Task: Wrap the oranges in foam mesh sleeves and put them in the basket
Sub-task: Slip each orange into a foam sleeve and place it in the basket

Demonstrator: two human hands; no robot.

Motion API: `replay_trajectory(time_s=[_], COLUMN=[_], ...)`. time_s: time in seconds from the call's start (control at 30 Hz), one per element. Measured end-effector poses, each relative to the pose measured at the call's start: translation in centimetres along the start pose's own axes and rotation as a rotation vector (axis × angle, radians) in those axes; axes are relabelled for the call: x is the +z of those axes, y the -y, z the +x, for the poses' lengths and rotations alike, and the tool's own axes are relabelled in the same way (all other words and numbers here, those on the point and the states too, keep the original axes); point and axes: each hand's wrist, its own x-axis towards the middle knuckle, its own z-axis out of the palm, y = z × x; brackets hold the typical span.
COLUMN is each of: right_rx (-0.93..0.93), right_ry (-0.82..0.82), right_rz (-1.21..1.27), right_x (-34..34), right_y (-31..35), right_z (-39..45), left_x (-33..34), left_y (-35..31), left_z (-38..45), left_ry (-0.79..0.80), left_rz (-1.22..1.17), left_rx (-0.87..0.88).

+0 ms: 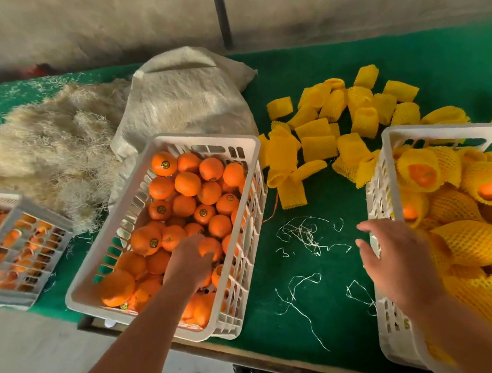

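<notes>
Left hand fingers curled on an orange in middle crate; right hand spread, empty, beside right basket.

woven sack, straw-like fibre heap, loose threads

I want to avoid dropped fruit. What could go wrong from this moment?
1. The middle basket overhangs the table edge at its near corner; leaning on it might tip it.
2. The left hand reaches into piled oranges; neighbours may roll.
3. The right basket is heaped with wrapped oranges; another could slide off.
</notes>
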Motion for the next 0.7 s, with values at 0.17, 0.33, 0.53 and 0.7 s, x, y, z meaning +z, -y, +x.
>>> replay_trajectory(time_s=[0.17, 0.33, 0.53, 0.7], right_rx=[-0.033, -0.008, 0.029, 0.071], right_ry=[0.016, 0.023, 0.043, 0.077], right_rz=[-0.009, -0.013, 0.000, -0.047], right_x=[0.0, 0.9, 1.1, 0.7], right_y=[-0.2, -0.5, -0.2, 0.6], right_z=[0.3, 0.3, 0.7, 0.8], left_x=[-0.3, -2.2, -3.4, -3.2], left_y=[0.9, 1.8, 4.9, 7.4], left_z=[2.3, 4.2, 7.0, 7.6], left_ry=[-0.031, -0.245, -0.115, -0.070], left_rz=[0.128, 0.450, 0.626, 0.819], left_rx=[0.048, 0.101, 0.009, 0.106])
